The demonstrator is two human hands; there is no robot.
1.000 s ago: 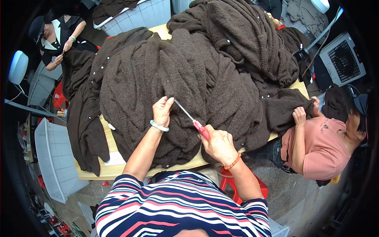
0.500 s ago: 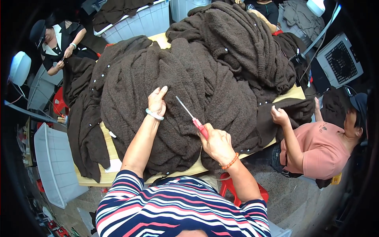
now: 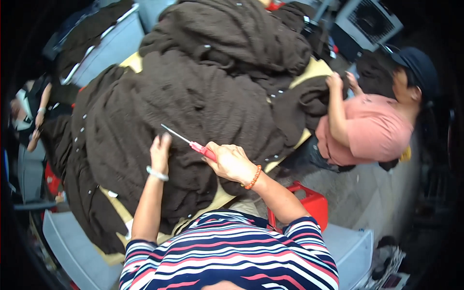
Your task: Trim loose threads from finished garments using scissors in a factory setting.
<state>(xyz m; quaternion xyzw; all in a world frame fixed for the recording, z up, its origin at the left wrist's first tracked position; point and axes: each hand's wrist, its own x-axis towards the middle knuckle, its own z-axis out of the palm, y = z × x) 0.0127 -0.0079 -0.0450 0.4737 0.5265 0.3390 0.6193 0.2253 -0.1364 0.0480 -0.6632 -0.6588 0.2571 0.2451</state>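
My right hand [image 3: 233, 163] is closed around the handle of a pink-red-handled tool [image 3: 199, 148] with a thin metal shaft pointing up and left. Its exact kind is not clear. My left hand [image 3: 160, 153], with a pale bangle at the wrist, is close to the tool's tip. Motion smears its fingers, so I cannot tell whether they hold anything. Beneath both hands spreads a large heap of dark brown knitted garments [image 3: 193, 101] with small light buttons or studs. Whether my left hand touches the knit is unclear.
The wooden table [image 3: 314, 72] shows around the heap. A co-worker in a pink shirt [image 3: 372, 123] handles brown fabric on the right; another person [image 3: 31, 106] is at the far left. Plastic bins [image 3: 108, 48] stand behind, and a red stool [image 3: 309, 205] is beside me on the right.
The view has shifted, with the heap appearing further left and turned. My hands have come closer together, the tool's tip nearer my left hand. The right hand keeps its grip.
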